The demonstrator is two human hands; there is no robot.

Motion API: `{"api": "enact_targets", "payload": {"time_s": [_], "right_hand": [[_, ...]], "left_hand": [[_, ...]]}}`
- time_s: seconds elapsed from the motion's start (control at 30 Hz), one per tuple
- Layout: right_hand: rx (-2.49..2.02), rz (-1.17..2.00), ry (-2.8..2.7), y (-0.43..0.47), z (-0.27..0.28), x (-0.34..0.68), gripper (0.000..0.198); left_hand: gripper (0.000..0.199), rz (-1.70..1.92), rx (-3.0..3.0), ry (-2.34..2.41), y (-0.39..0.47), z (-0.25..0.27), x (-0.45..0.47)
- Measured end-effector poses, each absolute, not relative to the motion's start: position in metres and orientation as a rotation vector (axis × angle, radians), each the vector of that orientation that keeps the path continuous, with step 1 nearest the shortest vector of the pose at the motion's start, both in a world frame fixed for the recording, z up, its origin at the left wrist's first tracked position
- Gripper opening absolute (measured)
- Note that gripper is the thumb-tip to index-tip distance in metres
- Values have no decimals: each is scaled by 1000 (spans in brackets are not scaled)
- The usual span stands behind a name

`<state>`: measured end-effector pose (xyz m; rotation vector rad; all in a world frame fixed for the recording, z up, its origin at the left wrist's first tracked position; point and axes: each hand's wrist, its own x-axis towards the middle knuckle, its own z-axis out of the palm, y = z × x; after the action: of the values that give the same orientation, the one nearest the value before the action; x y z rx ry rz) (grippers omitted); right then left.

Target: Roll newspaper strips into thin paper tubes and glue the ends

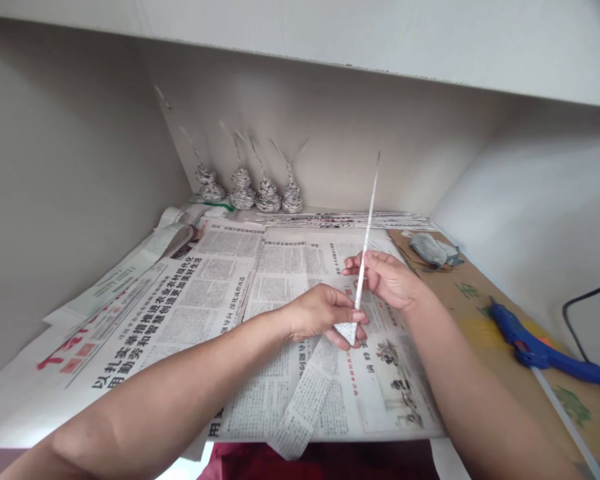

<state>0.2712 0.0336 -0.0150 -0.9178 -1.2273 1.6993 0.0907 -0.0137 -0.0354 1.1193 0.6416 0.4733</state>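
Note:
A strip of newspaper (307,400) runs up from the table's front edge and is partly rolled into a thin, pointed paper tube (369,223). Low on the tube, where the flat strip meets the roll, my left hand (325,313) pinches the paper between thumb and fingers. Higher up, my right hand (387,273) has its thumb and fingers closed around the tube, which stands nearly upright and leans slightly right. The strip's lower end hangs just past the table edge.
Newspaper sheets (220,287) cover the table. Several woven paper gourd shapes (269,195) stand at the back, left of a bundle of thin paper sticks (345,220). At right, a blue glue gun (525,340) and a grey cloth (434,249) lie on cardboard (473,310). A shelf (330,30) overhangs.

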Motion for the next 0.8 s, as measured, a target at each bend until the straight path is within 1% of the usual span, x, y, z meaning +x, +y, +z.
{"api": "enact_targets", "payload": {"time_s": [0.1, 0.23, 0.4, 0.57, 0.73, 0.8], "right_hand": [[-909, 1729, -1290, 34, -15, 272, 22], [-917, 1672, -1245, 35, -18, 273, 13], [-913, 1696, -1300, 34, -16, 273, 21], [-894, 1647, -1283, 34, -16, 275, 9], [-891, 1686, -1365, 32, -14, 275, 18], [-899, 1684, -1374, 31, -13, 273, 16]], "left_hand": [[33, 493, 1112, 658, -13, -36, 90], [33, 454, 1124, 636, -13, -36, 89], [33, 496, 1115, 637, -12, -39, 89], [29, 470, 1131, 606, -12, -38, 89], [29, 483, 1138, 608, -12, -38, 89], [30, 469, 1141, 610, -12, -38, 89]]}}
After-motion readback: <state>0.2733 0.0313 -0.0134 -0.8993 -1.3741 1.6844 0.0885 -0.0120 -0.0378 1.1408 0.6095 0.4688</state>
